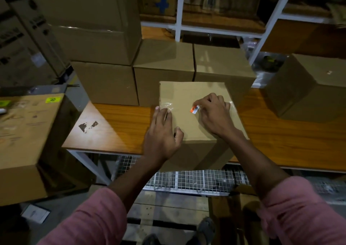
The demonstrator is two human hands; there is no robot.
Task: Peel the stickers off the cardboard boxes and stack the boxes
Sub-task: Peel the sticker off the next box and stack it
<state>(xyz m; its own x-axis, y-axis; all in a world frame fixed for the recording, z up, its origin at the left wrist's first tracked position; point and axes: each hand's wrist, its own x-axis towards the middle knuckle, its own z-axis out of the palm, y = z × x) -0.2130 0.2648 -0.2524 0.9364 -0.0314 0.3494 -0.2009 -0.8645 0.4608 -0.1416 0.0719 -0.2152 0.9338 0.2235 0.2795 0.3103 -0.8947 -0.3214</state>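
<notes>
A brown cardboard box [189, 95] stands on the wooden table [119, 124], its near corner overhanging the front edge. A small orange and white sticker [194, 110] with a barcode sits on the box top, partly lifted. My right hand [213, 113] pinches this sticker at its right end with curled fingers. My left hand [162, 132] lies on the box's left edge, fingers straight on the top and thumb on the near corner. Clear tape runs across the box top.
Several plain cardboard boxes [164, 72] stand in a row behind, with taller ones stacked at the left. Another box [307, 87] sits at the right on the table. A large box with a green label [28, 132] stands at the left. White shelving rises behind.
</notes>
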